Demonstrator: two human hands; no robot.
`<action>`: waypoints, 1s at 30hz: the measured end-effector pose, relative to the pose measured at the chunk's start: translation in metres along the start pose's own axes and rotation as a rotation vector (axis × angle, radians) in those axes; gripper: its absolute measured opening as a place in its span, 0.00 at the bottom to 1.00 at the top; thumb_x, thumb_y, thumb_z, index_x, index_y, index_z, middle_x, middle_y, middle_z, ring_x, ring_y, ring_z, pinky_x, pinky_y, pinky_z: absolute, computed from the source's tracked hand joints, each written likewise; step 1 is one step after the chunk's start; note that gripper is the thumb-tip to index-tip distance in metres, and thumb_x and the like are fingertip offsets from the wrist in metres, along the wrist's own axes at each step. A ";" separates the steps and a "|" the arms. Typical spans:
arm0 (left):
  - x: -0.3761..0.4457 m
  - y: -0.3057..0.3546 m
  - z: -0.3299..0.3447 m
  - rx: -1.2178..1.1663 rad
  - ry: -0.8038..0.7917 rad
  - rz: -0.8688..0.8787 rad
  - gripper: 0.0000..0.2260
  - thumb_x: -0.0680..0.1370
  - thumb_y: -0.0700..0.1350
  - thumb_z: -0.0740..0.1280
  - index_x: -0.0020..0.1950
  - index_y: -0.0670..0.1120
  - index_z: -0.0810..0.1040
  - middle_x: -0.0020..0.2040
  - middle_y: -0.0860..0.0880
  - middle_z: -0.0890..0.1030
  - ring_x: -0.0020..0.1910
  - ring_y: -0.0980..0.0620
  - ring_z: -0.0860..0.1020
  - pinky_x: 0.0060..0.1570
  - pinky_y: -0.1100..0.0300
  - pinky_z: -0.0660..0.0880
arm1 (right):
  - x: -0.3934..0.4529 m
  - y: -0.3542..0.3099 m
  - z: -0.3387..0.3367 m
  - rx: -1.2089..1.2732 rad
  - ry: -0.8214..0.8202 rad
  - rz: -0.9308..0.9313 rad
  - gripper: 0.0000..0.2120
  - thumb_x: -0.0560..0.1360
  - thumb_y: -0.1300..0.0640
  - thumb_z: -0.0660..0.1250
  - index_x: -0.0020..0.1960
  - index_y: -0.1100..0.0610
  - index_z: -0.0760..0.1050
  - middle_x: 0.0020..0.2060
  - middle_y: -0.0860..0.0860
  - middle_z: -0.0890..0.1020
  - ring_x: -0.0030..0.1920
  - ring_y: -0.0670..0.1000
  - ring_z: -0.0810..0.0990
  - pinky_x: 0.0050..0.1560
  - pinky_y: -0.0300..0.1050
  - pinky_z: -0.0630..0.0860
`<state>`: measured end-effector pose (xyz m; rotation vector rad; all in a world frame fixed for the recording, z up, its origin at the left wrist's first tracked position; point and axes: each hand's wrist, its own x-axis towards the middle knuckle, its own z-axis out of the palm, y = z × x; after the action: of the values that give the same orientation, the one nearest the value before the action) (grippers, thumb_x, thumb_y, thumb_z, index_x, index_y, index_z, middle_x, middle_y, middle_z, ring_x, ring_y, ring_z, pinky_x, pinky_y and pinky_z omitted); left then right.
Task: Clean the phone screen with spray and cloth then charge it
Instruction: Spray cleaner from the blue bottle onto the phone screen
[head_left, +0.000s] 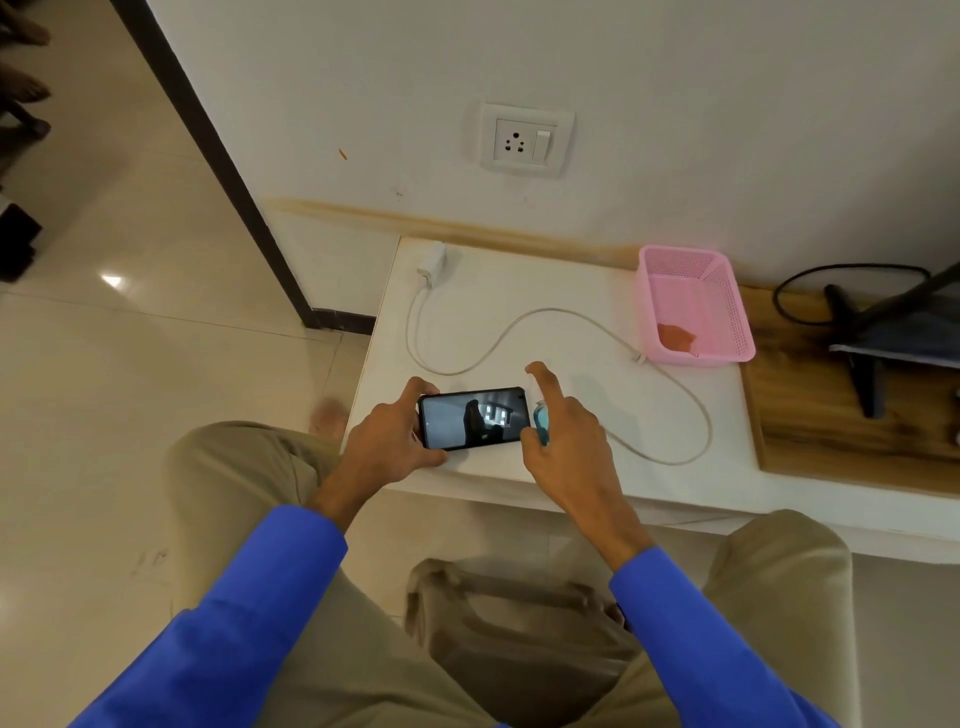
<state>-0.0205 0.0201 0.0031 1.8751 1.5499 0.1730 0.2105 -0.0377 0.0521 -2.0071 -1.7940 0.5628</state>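
Blue sleeves (249, 603) are reaching forward: left hand (387, 441) is gripping the phone (474, 418) over the white table (519, 291), right hand (563, 441) is clasping what looks like a small blue spray bottle (542, 421), forefinger raised; cloth (675, 336) is lying in the pink basket (691, 270) beyond.

The phone (474, 418) is black with a dark, shiny screen. The little spray bottle (541, 423) is blue-green. The basket (693, 304) is pink with tiny holes all over, and an orange cloth (675, 336) lies in it. The charger (432, 262), its cable (519, 319) and the counter (571, 291) are white. The sleeves (249, 613) are bright blue.
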 end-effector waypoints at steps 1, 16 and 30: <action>0.000 0.000 0.000 0.004 -0.001 0.001 0.36 0.70 0.52 0.81 0.71 0.55 0.64 0.43 0.51 0.79 0.40 0.50 0.80 0.38 0.53 0.80 | 0.001 0.000 0.000 -0.007 -0.004 0.005 0.35 0.77 0.57 0.66 0.77 0.41 0.54 0.39 0.51 0.75 0.35 0.48 0.76 0.34 0.44 0.76; 0.000 0.002 0.001 0.038 -0.012 -0.002 0.37 0.71 0.52 0.80 0.73 0.54 0.64 0.41 0.54 0.76 0.39 0.53 0.78 0.38 0.54 0.80 | -0.011 0.039 -0.002 0.192 0.068 0.151 0.37 0.78 0.55 0.68 0.79 0.47 0.51 0.44 0.50 0.78 0.37 0.47 0.79 0.37 0.38 0.77; 0.015 0.005 0.010 0.022 -0.047 -0.012 0.38 0.68 0.51 0.83 0.72 0.57 0.69 0.57 0.49 0.79 0.50 0.49 0.79 0.52 0.50 0.82 | -0.047 0.080 -0.010 0.387 0.176 0.144 0.20 0.79 0.51 0.69 0.68 0.49 0.67 0.55 0.42 0.77 0.54 0.35 0.78 0.48 0.26 0.74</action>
<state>-0.0077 0.0293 -0.0061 1.8736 1.5371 0.1062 0.2776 -0.0934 0.0195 -1.8590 -1.3280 0.6932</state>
